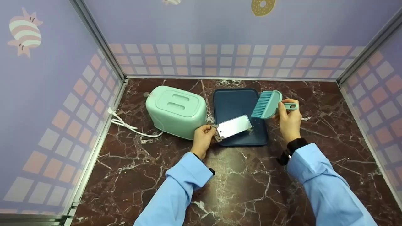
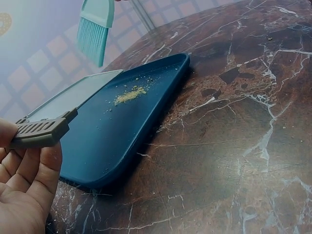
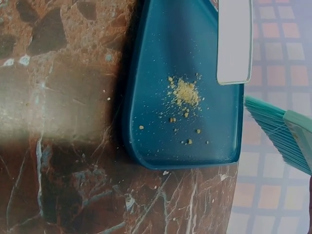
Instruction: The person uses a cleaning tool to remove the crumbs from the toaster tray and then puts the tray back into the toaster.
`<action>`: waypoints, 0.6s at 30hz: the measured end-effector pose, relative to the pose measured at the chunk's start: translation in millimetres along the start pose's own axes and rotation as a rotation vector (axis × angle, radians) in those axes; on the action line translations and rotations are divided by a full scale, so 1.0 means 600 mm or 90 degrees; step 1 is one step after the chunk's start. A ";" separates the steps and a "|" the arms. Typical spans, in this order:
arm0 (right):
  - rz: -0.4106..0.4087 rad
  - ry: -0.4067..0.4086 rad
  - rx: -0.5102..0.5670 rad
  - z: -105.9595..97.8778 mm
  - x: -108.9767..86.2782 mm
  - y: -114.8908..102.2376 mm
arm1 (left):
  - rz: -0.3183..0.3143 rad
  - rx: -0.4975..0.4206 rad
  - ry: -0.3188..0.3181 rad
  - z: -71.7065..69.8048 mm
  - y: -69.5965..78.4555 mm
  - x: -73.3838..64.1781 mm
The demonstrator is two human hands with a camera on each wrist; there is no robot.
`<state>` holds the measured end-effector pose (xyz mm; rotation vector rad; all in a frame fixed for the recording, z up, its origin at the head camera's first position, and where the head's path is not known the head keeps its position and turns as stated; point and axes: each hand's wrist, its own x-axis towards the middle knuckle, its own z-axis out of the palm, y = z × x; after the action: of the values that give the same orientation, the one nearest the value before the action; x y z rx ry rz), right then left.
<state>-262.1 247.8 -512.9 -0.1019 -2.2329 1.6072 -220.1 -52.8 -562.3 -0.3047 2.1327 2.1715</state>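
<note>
My left hand (image 1: 202,140) pinches the brown slotted handle of a flat, shiny crumb tray (image 1: 235,126) between thumb and fingers. The crumb tray is held over the dark blue tray (image 1: 231,99), its far end pointing right. In my right hand (image 1: 290,123) is a turquoise hand brush (image 1: 274,105), gripped by its handle. Its bristles (image 1: 262,104) hang above the blue tray's right edge, apart from the crumb tray. Yellow crumbs (image 3: 186,92) lie in a small heap on the blue tray, with loose bits scattered around, seen in both wrist views.
A mint-green toaster (image 1: 176,114) stands just left of the blue tray, close to my left hand. Its white cord (image 1: 128,126) trails left across the marbled tabletop (image 1: 238,185). Patterned panels (image 1: 220,59) enclose the back and both sides.
</note>
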 end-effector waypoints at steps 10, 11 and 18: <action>-0.036 -0.034 0.068 0.020 -0.012 -0.027 | 0.005 -0.014 -0.004 0.004 -0.001 0.000; -0.038 -0.039 0.084 0.024 -0.014 -0.029 | 0.005 -0.016 -0.005 0.004 -0.002 0.001; -0.062 -0.095 0.191 0.055 -0.032 -0.053 | 0.015 -0.022 -0.004 0.007 -0.001 -0.001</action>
<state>-250.7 202.0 -497.7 0.2120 -2.0367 1.9276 -219.8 -48.6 -562.7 -0.2763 2.1074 2.2206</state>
